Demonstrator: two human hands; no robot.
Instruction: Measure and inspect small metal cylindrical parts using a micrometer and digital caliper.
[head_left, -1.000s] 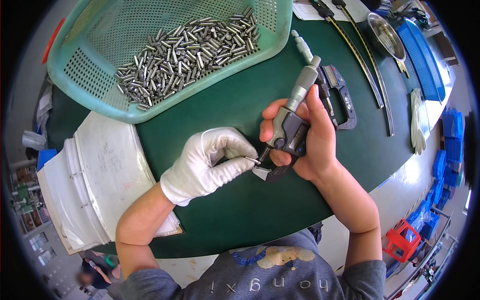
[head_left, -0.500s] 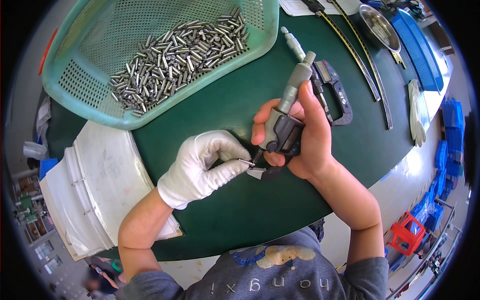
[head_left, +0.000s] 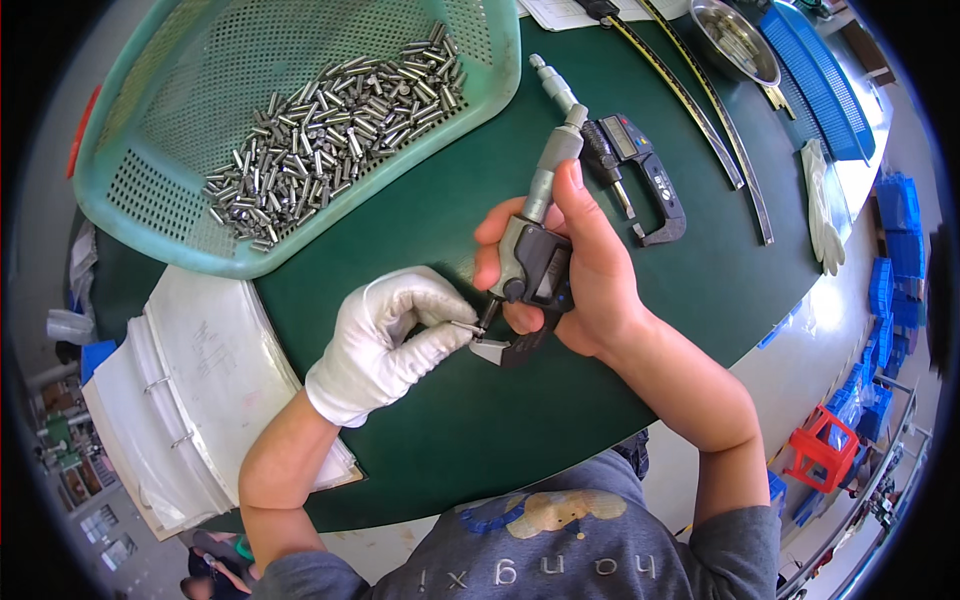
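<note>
In a white glove, my left hand [head_left: 368, 345] pinches a small metal pin [head_left: 466, 326] between thumb and forefinger. The pin lies at the measuring jaws of a digital micrometer [head_left: 543, 262], though the fingers hide most of it. My bare right hand [head_left: 606, 285] is wrapped round the micrometer's grey and black body. Its thumb rests along the silver barrel, which points up and away from me. Beyond my hands, at the far left, a green perforated basket [head_left: 235, 262] contains a heap of similar shiny pins [head_left: 335, 140].
A second digital micrometer [head_left: 660, 195] lies right of my hand. Farther off are long yellow-edged strips [head_left: 690, 110], a steel bowl [head_left: 740, 40], a blue basket [head_left: 822, 85] and a white glove [head_left: 823, 215]. An open ring binder [head_left: 225, 365] sits left. A red stool [head_left: 822, 450] stands beyond the table.
The whole view has shifted, so the hands, micrometer and table things appear slightly farther left. Both hands keep the same grips, and the pin stays at the jaws.
</note>
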